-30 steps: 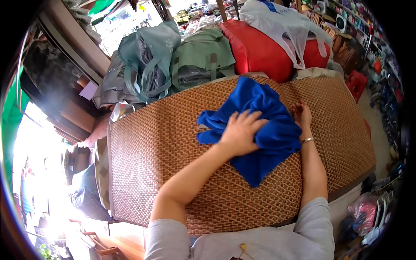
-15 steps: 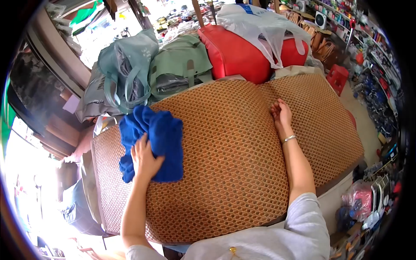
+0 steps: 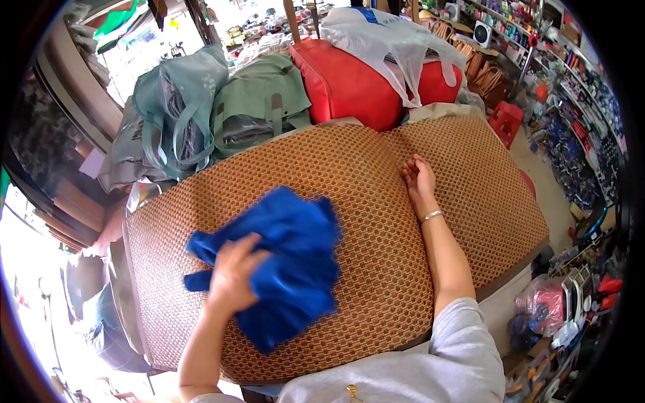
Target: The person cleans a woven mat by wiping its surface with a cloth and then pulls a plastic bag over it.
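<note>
A crumpled blue cloth [image 3: 295, 248] lies on the woven brown mat [image 3: 376, 295], left of the middle, its edges blurred by motion. On the cloth's left part rests my left hand [image 3: 236, 272], palm down with the fingers spread. My right hand [image 3: 419, 178] lies on the mat near its far middle, where two woven sections meet. Its fingers are loosely curled and apart, with nothing seen in them. A silver bracelet circles that wrist.
Behind the mat stand a grey-blue bag [image 3: 178, 107], a green bag [image 3: 259, 101] and a red bag [image 3: 346, 84] partly under a white plastic bag [image 3: 396, 43]. A red stool [image 3: 505, 123] and packed shelves are at the right.
From the middle of the mat the blue cloth went left with my left hand, then came partway back right and nearer. My right hand keeps its place on the mat while the view shifts.
</note>
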Tool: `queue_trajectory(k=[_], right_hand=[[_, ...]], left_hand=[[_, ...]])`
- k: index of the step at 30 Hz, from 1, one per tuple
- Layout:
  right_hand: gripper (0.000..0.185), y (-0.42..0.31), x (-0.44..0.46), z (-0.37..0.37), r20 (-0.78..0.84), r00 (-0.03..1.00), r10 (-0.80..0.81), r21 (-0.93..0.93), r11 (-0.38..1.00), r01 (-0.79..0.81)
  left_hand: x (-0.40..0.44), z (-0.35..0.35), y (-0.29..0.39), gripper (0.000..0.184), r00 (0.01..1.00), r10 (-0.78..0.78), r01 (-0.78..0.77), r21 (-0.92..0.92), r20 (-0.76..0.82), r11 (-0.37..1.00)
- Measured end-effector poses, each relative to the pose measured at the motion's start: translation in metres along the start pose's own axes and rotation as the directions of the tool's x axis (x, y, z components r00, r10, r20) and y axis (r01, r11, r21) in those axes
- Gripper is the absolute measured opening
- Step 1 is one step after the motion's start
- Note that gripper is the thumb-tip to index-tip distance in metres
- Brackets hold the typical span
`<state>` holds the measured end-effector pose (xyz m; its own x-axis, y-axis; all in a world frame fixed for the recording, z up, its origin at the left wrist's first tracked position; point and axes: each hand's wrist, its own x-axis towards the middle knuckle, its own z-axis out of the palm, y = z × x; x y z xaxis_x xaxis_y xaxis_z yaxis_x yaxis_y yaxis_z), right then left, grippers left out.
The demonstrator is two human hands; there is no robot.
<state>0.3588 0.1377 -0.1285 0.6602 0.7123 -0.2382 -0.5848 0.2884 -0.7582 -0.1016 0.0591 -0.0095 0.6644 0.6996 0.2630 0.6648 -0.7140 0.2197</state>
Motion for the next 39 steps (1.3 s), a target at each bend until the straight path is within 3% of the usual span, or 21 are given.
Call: queue_trajectory(k=[2, 5, 9, 12, 13, 15, 16, 17, 19, 20, 21, 23, 26, 27, 29, 30, 32, 33, 35, 37, 39], right_hand=[[0.024, 0.000, 0.000, 0.001, 0.008, 1.000, -0.003, 0.005, 1.000, 0.003], [0.024, -0.001, 0.000, 0.005, 0.011, 1.000, -0.007, -0.018, 1.000, 0.008], [0.024, -0.004, 0.000, 0.013, 0.014, 1.000, -0.003, -0.130, 0.991, 0.004], [0.029, -0.012, 0.018, 0.020, 0.181, 0.983, 0.021, -0.492, 0.868, 0.072], [0.029, -0.011, 0.036, 0.022, 0.194, 0.981, 0.026, -0.493, 0.867, 0.074], [0.033, -0.006, 0.076, 0.032, 0.425, 0.880, -0.214, -0.542, 0.718, 0.436], [0.037, -0.021, 0.077, 0.047, 0.399, 0.910, -0.115, -0.570, 0.746, 0.344], [0.039, -0.021, 0.106, 0.052, 0.500, 0.839, -0.216, -0.656, 0.537, 0.530], [0.035, -0.025, 0.144, 0.069, 0.567, 0.762, -0.312, -0.691, 0.323, 0.647], [0.033, -0.040, 0.131, 0.089, 0.621, 0.663, -0.418, -0.690, 0.110, 0.715], [0.033, -0.043, 0.135, 0.095, 0.640, 0.656, -0.401, -0.699, 0.052, 0.713], [0.034, -0.044, 0.143, 0.107, 0.610, 0.719, -0.333, -0.754, 0.033, 0.656], [0.045, -0.034, 0.160, 0.113, 0.505, 0.843, -0.185, -0.793, 0.286, 0.538], [0.046, -0.030, 0.163, 0.112, 0.513, 0.837, -0.192, -0.788, 0.281, 0.548], [0.047, -0.023, 0.170, 0.109, 0.477, 0.857, -0.195, -0.734, 0.449, 0.510], [0.047, -0.027, 0.169, 0.108, 0.476, 0.856, -0.199, -0.734, 0.446, 0.512], [0.044, -0.041, 0.168, 0.106, 0.490, 0.864, -0.114, -0.656, 0.605, 0.452], [0.044, -0.052, 0.160, 0.108, 0.489, 0.863, -0.127, -0.655, 0.600, 0.459], [0.047, -0.075, 0.127, 0.117, 0.429, 0.893, -0.136, -0.538, 0.755, 0.374], [0.051, -0.088, 0.121, 0.118, 0.429, 0.891, -0.145, -0.538, 0.752, 0.381], [0.053, -0.091, 0.129, 0.119, 0.518, 0.855, 0.025, -0.675, 0.626, 0.391]], left_hand=[[-0.005, -0.006, -0.040, 0.056, 0.969, -0.234, 0.245, 0.186, -0.080, 0.952], [-0.011, -0.002, -0.086, 0.064, 0.850, -0.478, 0.511, 0.130, -0.220, 0.850], [-0.015, 0.007, -0.078, 0.064, 0.839, -0.465, 0.528, 0.224, -0.282, 0.819], [-0.024, 0.007, -0.051, 0.062, 0.874, -0.424, 0.477, 0.258, -0.237, 0.840], [-0.029, 0.006, -0.042, 0.063, 0.886, -0.406, 0.456, 0.251, -0.225, 0.854], [-0.037, 0.002, -0.017, 0.062, 0.883, -0.426, 0.464, 0.235, -0.196, 0.854], [-0.042, 0.002, -0.009, 0.062, 0.879, -0.432, 0.472, 0.239, -0.202, 0.849], [-0.047, 0.003, -0.001, 0.060, 0.879, -0.427, 0.470, 0.241, -0.212, 0.849], [-0.048, 0.005, 0.003, 0.057, 0.877, -0.433, 0.476, 0.251, -0.209, 0.843], [-0.052, 0.008, 0.002, 0.060, 0.860, -0.465, 0.506, 0.229, -0.209, 0.832], [-0.050, 0.010, 0.000, 0.063, 0.845, -0.487, 0.528, 0.201, -0.222, 0.825], [-0.049, 0.011, 0.002, 0.063, 0.832, -0.497, 0.544, 0.190, -0.247, 0.817], [-0.048, 0.010, 0.004, 0.061, 0.844, -0.470, 0.523, 0.198, -0.260, 0.829], [-0.048, 0.009, 0.005, 0.061, 0.836, -0.482, 0.536, 0.197, -0.264, 0.821], [-0.047, 0.009, 0.005, 0.060, 0.837, -0.478, 0.530, 0.178, -0.266, 0.829], [-0.046, 0.008, 0.006, 0.060, 0.836, -0.480, 0.533, 0.181, -0.266, 0.827], [-0.046, 0.009, 0.005, 0.060, 0.838, -0.468, 0.524, 0.174, -0.279, 0.834], [-0.047, 0.010, 0.004, 0.060, 0.837, -0.466, 0.523, 0.167, -0.287, 0.836], [-0.047, 0.009, 0.004, 0.061, 0.836, -0.469, 0.523, 0.153, -0.287, 0.839], [-0.047, 0.011, 0.003, 0.061, 0.836, -0.468, 0.519, 0.137, -0.285, 0.844], [-0.049, 0.012, 0.001, 0.062, 0.827, -0.484, 0.536, 0.142, -0.285, 0.832]])
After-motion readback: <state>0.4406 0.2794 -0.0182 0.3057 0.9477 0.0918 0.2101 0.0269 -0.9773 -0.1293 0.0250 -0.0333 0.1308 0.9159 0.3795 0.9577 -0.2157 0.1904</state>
